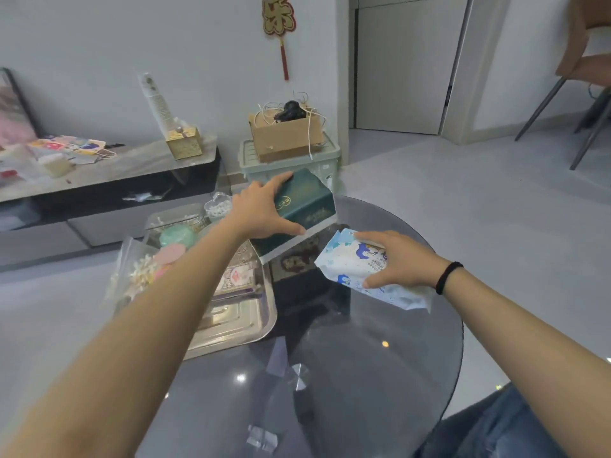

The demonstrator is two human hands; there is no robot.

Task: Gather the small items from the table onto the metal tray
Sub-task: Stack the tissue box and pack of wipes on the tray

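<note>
Two hands lifting packets over a round glass table (380,375).
The metal tray (238,328) sits at table's left edge, apparently holding cards. Left hand (261,209) grasps a dark green box (305,206) above it; right hand (401,259) grips a white-and-blue packet (344,262).

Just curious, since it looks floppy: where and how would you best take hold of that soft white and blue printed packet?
Across the middle of the soft white and blue printed packet, from above, thumb on one long edge and fingers on the other. It lies flat on the round glass table, and its limp ends would sag. The right hand grips it this way.
</note>
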